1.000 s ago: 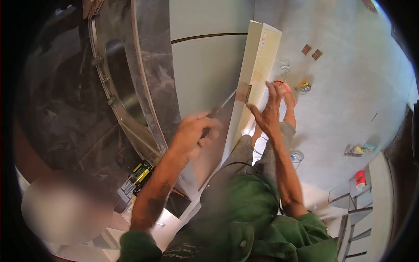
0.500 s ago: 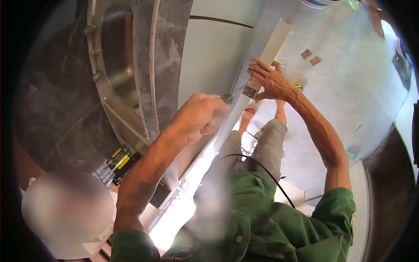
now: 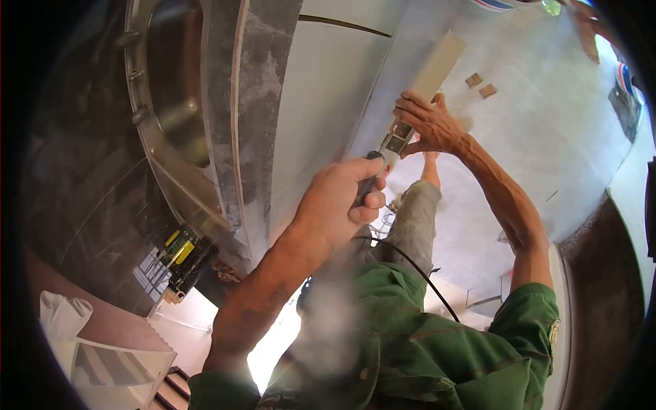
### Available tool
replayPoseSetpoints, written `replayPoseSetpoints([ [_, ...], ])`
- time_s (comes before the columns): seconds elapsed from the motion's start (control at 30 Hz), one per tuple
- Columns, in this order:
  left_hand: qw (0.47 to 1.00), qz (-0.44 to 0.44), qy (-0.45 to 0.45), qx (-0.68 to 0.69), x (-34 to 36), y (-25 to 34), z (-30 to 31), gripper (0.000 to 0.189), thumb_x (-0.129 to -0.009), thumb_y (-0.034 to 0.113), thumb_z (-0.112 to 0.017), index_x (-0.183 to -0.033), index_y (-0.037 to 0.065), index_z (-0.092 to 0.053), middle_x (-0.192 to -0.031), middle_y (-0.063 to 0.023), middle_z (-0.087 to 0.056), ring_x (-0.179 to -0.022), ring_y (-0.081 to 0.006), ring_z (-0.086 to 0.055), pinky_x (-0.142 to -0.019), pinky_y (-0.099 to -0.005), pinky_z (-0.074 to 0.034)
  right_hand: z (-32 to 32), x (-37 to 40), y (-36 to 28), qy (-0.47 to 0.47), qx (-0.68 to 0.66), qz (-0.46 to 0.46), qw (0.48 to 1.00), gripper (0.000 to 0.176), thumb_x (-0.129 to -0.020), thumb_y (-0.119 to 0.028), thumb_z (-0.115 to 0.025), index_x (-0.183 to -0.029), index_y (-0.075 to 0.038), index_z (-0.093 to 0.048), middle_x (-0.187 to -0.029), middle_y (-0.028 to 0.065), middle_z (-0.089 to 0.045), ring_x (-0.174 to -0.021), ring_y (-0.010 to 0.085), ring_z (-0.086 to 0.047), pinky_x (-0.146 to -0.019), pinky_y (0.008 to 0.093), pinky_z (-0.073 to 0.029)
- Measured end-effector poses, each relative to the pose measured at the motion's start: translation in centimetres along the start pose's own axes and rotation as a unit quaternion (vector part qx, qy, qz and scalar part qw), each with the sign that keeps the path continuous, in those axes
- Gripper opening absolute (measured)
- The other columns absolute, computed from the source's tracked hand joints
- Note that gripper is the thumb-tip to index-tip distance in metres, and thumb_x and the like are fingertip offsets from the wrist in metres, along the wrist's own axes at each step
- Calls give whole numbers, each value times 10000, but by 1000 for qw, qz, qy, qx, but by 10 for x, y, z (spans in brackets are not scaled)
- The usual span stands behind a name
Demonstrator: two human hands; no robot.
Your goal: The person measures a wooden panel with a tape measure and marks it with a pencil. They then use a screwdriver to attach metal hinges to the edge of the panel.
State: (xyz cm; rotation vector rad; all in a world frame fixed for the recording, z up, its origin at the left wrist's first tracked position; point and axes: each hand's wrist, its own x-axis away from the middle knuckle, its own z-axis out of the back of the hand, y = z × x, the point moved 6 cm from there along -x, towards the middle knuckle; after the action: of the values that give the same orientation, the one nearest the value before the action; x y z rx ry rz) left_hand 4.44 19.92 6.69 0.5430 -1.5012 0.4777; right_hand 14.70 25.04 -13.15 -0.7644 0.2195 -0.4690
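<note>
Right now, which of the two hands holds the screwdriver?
The left hand: its fist is shut on the screwdriver, which points at the hinge. The right hand holds only the board.

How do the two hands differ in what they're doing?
The left hand is closed in a fist around a dark-handled tool, while the right hand has its fingers stretched across the pale panel. The left hand sits nearer the camera and looks larger, and the right hand reaches further out on a straighter arm. Both are bare, come from green sleeves, and meet at the metal hinge.
</note>
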Motion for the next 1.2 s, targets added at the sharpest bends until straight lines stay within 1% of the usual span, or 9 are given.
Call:
replayPoseSetpoints([
  [0.43, 927, 29, 17, -373, -8, 26, 9, 194, -909, 153, -575, -1084, 74, -546, -776, -58, -555, -435, -99, -488, -337, -236, -342, -1, 5, 2, 114, -27, 72, 991, 694, -505, -452, -864, -1102, -252, -573, -1230, -14, -535, -1297, 210, -399, -794, 506, -348],
  [0.57, 508, -204, -11, -837, -6, 30, -14, 254, -919, 146, -558, -1141, 26, -528, -803, -82, -572, -479, -118, -517, -357, -243, -368, 2, 8, 1, 97, -38, 53, 993, 709, -490, -459, -857, -1106, -248, -576, -1212, -34, -538, -1285, 187, -407, -795, 499, -348],
  [0.63, 399, -248, -2, -883, -4, 21, -19, 284, -924, 142, -549, -1170, 3, -519, -816, -94, -580, -501, -127, -531, -368, -247, -381, 5, 14, 0, 92, -39, 43, 994, 701, -498, -454, -850, -1109, -254, -571, -1198, -51, -533, -1282, 162, -400, -772, 485, -351],
  [0.7, 443, -285, 11, -850, -1, 26, -22, 315, -928, 138, -541, -1198, -21, -510, -830, -107, -588, -523, -136, -546, -378, -251, -393, 7, 14, 3, 113, -42, 46, 992, 686, -514, -441, -841, -1114, -268, -558, -1178, -79, -523, -1283, 125, -384, -726, 464, -358],
  [0.8, 843, -156, 106, -503, -1, 32, -2, 360, -935, 132, -528, -1241, -56, -497, -850, -125, -600, -555, -149, -568, -393, -256, -413, 8, 16, 3, 108, -33, 44, 993, 608, -556, -399, -831, -1091, -271, -570, -1158, -82, -526, -1282, 124, -386, -726, 457, -355],
  [0.9, 955, -56, 116, -269, 0, 22, 5, 352, -942, 142, -522, -1230, -59, -499, -845, -122, -591, -550, -142, -561, -388, -252, -409, 1, 13, 5, 110, -37, 45, 992, 519, -604, -339, -816, -1063, -271, -583, -1148, -80, -532, -1281, 124, -387, -720, 453, -355],
  [1.13, 921, 51, 33, -386, -9, 30, -11, 279, -958, 183, -516, -1143, -26, -524, -805, -88, -546, -493, -101, -512, -350, -231, -374, -4, 13, 5, 122, -16, 38, 992, 456, -641, -282, -804, -1042, -256, -587, -1140, -77, -538, -1278, 128, -393, -709, 460, -353],
  [1.17, 817, -5, 17, -577, -13, 30, -16, 285, -958, 180, -513, -1152, -28, -522, -819, -95, -550, -504, -103, -518, -352, -231, -375, -4, 13, 5, 124, -17, 37, 991, 451, -646, -280, -801, -1041, -254, -587, -1140, -77, -538, -1277, 128, -394, -708, 462, -354],
  [1.2, 592, -124, -7, -796, -13, 28, -27, 290, -958, 176, -511, -1162, -30, -521, -832, -102, -554, -514, -106, -525, -354, -230, -376, -3, 11, 5, 127, -18, 37, 991, 445, -651, -278, -798, -1041, -252, -586, -1140, -77, -539, -1276, 127, -394, -707, 464, -354],
])
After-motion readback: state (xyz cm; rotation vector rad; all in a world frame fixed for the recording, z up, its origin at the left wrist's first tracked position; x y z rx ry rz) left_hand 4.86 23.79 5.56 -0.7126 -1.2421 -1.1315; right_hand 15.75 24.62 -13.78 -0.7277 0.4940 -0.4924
